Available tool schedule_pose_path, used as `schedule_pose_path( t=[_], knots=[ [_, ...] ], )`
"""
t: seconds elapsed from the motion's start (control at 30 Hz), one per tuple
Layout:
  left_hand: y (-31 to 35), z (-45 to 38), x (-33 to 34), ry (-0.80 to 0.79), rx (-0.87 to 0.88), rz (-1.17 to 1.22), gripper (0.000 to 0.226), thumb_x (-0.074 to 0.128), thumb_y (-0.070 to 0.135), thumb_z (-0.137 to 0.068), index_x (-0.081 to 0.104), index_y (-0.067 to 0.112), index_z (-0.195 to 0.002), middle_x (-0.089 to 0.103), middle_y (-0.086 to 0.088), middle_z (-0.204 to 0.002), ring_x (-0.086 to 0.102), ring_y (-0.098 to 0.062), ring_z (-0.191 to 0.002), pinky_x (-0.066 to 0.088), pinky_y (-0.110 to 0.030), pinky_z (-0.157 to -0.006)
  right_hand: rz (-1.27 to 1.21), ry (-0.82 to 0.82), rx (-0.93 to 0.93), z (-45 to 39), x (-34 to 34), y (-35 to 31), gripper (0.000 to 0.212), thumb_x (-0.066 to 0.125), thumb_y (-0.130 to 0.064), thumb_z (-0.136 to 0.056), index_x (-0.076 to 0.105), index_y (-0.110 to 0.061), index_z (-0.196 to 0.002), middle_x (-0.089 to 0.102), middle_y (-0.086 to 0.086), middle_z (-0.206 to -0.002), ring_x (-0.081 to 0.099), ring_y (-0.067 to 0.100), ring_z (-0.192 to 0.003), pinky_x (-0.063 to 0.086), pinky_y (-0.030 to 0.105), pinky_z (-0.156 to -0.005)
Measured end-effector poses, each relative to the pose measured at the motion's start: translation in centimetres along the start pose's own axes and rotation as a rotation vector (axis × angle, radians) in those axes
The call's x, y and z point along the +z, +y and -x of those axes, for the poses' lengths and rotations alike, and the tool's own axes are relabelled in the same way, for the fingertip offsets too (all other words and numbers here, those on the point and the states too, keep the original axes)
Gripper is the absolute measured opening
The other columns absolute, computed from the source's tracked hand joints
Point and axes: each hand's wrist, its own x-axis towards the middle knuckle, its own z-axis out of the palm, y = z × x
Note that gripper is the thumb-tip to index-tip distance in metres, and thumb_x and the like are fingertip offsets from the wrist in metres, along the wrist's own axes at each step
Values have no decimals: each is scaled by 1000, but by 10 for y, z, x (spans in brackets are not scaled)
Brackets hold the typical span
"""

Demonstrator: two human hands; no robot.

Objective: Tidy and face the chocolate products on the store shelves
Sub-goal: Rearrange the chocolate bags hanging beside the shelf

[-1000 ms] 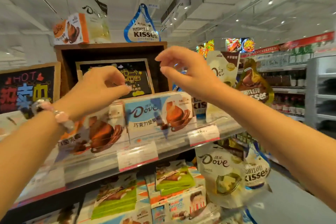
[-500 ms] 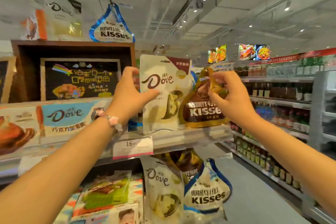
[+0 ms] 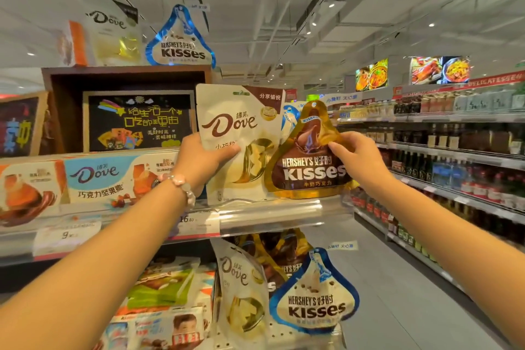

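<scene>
since half a second ago both hands keep their hold and the two bags have barely shifted; a second ago neither hand held anything. the shelf (image 3: 270, 209) with its clear plastic front lip carries the dove boxes (image 3: 96, 179) on its left part. at its right end the white dove bag (image 3: 238, 128) stands upright, its right edge partly behind the gold kisses bag (image 3: 309, 167). the left hand (image 3: 199, 162) grips the dove bag's left edge, thumb across the front. the right hand (image 3: 358, 159) pinches the kisses bag's right side. a beaded bracelet (image 3: 181, 186) circles the left wrist.
</scene>
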Motion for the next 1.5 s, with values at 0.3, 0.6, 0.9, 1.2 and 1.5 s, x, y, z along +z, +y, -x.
schedule_pose_path(
  t=[0.3,0.6,0.9,1.2,1.5],
  knots=[
    [9,3,-16,104,156,62,24,71,10,-78,63,27,-94,69,1,-102,64,-16,-98,51,-44,-89,6,225,-118,8,-3,-13,15,60,-24,-91,62,-10,-85,65,7,-85,62,24,-83,53,46,-77],
    [28,31,-68,96,251,104,15,65,17,-85,62,32,-87,69,12,-90,66,-4,-87,54,-28,-76,-45,200,-155,43,-14,-42,7,63,-19,-89,65,-15,-84,65,0,-82,61,8,-74,46,10,-55],
    [5,91,-99,-187,109,117,16,62,12,-83,65,24,-92,73,11,-86,69,-3,-78,53,-16,-56,57,84,-160,108,7,-56,9,67,-22,-85,70,-15,-80,69,-4,-78,66,10,-73,53,25,-64],
    [-52,141,-108,-349,-38,-3,14,70,10,-77,73,16,-89,74,3,-86,70,-11,-81,57,-24,-70,-88,15,-133,182,52,-58,8,69,-14,-83,74,-11,-77,73,0,-74,68,15,-72,54,34,-67],
    [-89,167,-113,-400,-74,-60,16,71,15,-76,72,26,-87,73,16,-84,68,-1,-82,54,-15,-66,-273,-187,-81,232,87,-47,30,70,5,-77,70,-24,-74,69,-20,-66,62,-8,-66,45,9,-59]
  ],
)
